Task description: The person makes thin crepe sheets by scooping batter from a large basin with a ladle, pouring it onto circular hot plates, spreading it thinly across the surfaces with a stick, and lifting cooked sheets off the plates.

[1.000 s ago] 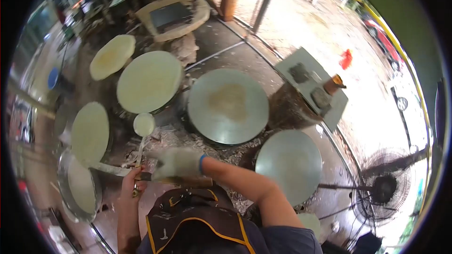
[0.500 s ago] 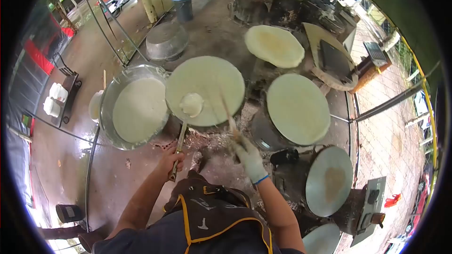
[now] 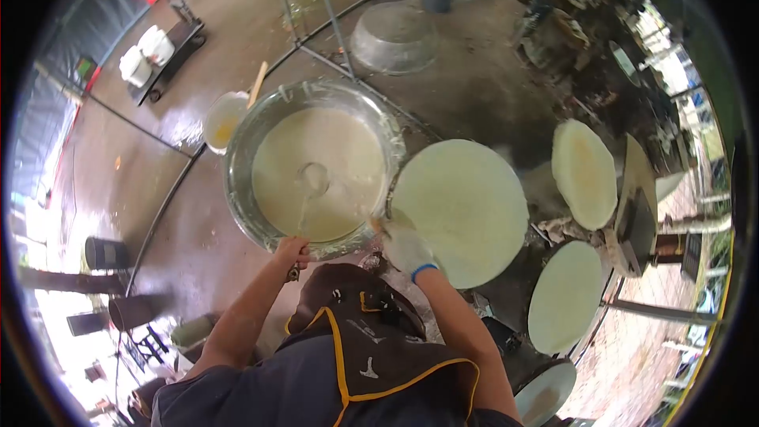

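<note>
The ladle (image 3: 315, 179) sits with its bowl in the batter (image 3: 352, 146), inside the basin (image 3: 239, 182) left of the frame's centre. The left hand (image 3: 292, 255), bare, is closed around the ladle's handle at the basin's lower edge. The right hand (image 3: 406, 247), gloved, is at the basin's lower right rim; blur hides whether it grips the thin tool there.

Work looks well under way. The near griddle (image 3: 462, 217), just right of the basin, is coated pale all over, and so is the right griddle (image 3: 565, 298). The pale sheet (image 3: 585, 174) at upper right has a browned middle. At the lower right edge, the grey griddle (image 3: 547, 395) shows a brown patch and no pale coat on its visible part, so it appears left undone. Much batter remains.
</note>
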The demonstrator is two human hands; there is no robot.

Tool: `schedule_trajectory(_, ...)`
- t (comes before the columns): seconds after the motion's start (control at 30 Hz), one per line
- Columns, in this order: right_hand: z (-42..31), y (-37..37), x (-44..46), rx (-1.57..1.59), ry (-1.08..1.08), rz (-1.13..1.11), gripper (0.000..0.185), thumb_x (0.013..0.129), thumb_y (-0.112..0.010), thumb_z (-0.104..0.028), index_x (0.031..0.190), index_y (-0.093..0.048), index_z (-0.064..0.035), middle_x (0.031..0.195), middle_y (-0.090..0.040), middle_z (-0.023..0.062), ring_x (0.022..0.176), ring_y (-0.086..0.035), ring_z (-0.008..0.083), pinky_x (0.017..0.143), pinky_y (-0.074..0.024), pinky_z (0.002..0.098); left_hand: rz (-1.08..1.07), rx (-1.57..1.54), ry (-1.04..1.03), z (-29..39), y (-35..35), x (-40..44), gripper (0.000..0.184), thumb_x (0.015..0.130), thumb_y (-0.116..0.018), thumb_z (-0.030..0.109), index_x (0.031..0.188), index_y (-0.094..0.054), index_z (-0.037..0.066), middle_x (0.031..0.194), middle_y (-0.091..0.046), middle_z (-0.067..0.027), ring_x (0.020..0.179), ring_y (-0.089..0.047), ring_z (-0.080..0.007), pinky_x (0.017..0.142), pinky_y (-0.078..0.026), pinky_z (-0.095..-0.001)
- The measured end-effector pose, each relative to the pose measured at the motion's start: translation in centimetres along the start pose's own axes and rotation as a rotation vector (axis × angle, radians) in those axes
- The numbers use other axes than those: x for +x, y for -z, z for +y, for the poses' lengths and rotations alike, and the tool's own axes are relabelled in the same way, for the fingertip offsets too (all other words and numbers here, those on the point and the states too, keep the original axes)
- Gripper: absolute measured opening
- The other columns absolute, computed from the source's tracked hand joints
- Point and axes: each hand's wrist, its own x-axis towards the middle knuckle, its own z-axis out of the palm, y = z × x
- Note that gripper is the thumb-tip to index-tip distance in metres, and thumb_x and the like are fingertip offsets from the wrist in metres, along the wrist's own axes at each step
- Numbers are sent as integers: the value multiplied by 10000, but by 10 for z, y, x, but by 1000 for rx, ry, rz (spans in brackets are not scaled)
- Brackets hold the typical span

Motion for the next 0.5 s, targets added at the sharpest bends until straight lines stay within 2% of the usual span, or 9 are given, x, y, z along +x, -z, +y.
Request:
schedule_trajectory(0.03,-16,-4,10,-36,9,-36,362,934,-395,-301,1200,-564,-122,1056,-638,215,971,-611,411,860,-467,492,78,24,33,-3,15,6,202,877,-518,136,693,-500,55,544,-422,-32,393,-386,-106,345,-316,-269)
schedule_trajectory(0.13,-34,-35,53,-104,-18,-14,362,933,-418,-340,1202,-578,-157,1039,-647,195,932,-619,403,812,-476,519,319,294,15,-16,46,12,169,846,-534,143,742,-530,10,569,-485,-95,425,-491,-186,347,-384,-335)
schedule_trajectory(0.23,-17,-73,104,-284,15,-79,359,919,-473,-329,1191,-582,-122,919,-674,189,746,-662,335,663,-512,466,441,688,-304,-28,59,13,186,821,-574,146,821,-538,-36,623,-540,-158,486,-571,-280,386,-444,-394)
schedule_trajectory(0.3,3,-86,132,-20,170,-309,359,910,-510,-312,1184,-585,-91,821,-668,152,617,-638,249,557,-499,394,484,926,-427,-38,69,30,175,843,-556,148,805,-515,-17,610,-514,-125,468,-539,-243,377,-425,-365)
schedule_trajectory(0.33,8,-93,136,46,143,-321,346,913,-522,-301,1170,-592,-81,772,-650,123,564,-610,207,506,-473,357,459,930,-383,-44,74,44,173,855,-547,150,796,-504,-8,603,-501,-108,460,-523,-225,372,-416,-350)
schedule_trajectory(0.4,19,-106,143,179,86,-341,319,917,-545,-278,1143,-604,-60,674,-615,64,458,-554,122,402,-422,282,361,859,-207,-63,86,82,178,877,-528,152,780,-481,11,590,-475,-76,442,-492,-189,363,-397,-321)
schedule_trajectory(0.43,4,-99,123,208,50,-350,294,922,-543,-268,1125,-612,-66,665,-608,61,445,-545,128,387,-409,285,227,644,-92,-73,92,100,184,888,-519,153,772,-470,20,583,-462,-59,433,-476,-170,359,-387,-306)
schedule_trajectory(0.5,-12,-97,91,407,-55,-406,305,925,-538,-270,1149,-599,-72,655,-605,86,432,-535,157,378,-406,306,-104,-102,197,-74,86,104,202,911,-501,155,755,-447,38,570,-436,-27,416,-445,-134,349,-368,-277)
